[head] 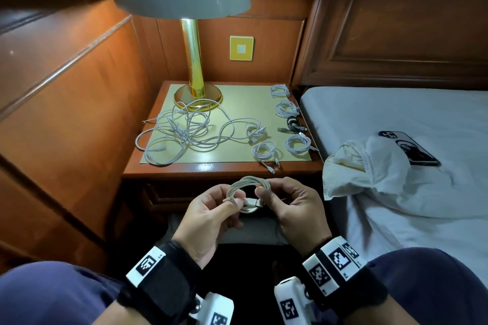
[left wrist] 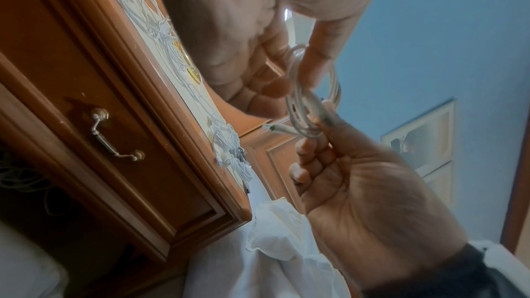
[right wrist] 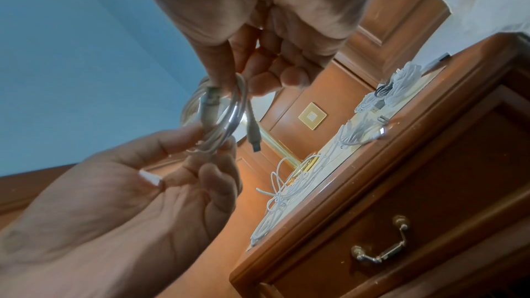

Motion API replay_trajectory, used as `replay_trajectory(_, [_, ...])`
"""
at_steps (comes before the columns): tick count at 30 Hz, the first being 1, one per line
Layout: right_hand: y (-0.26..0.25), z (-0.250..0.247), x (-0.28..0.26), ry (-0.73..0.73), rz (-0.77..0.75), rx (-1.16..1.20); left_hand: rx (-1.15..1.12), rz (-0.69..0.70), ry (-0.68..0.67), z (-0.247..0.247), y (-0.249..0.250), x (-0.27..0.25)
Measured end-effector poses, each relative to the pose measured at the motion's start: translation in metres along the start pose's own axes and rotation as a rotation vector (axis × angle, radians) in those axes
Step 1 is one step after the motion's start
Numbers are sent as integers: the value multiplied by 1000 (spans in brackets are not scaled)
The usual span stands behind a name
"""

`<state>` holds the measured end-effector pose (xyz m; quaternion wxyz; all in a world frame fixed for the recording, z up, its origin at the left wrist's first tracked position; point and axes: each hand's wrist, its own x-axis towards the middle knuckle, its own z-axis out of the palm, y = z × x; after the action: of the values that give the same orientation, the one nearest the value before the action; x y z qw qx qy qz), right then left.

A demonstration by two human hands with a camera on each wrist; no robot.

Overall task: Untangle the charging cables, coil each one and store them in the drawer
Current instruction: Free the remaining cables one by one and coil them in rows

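Both grips are closed on the small white coiled charging cable [head: 248, 194], held in the air in front of the closed wooden drawer with the metal handle [right wrist: 381, 255]. The left hand [head: 211, 212] pinches one side of the ring and the right hand [head: 293, 203] pinches the other side, beside the plug end. To finish well, I think the loose end should be wound around the loops and tucked, while the left thumb keeps the loops flat together. The white tangled cables [head: 184, 129] wait on the wooden bedside table [head: 211, 167].
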<state>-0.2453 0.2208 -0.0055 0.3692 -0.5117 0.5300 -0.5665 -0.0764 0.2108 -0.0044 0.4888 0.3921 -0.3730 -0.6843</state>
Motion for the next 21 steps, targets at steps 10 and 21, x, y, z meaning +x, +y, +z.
replay_trajectory(10, [3, 3, -3, -15, 18, -72, -25, -64, -35, 5, 2, -2])
replay_trajectory(21, [10, 6, -8, -42, -36, -214, 264, 64, 211, -3, -3, 13])
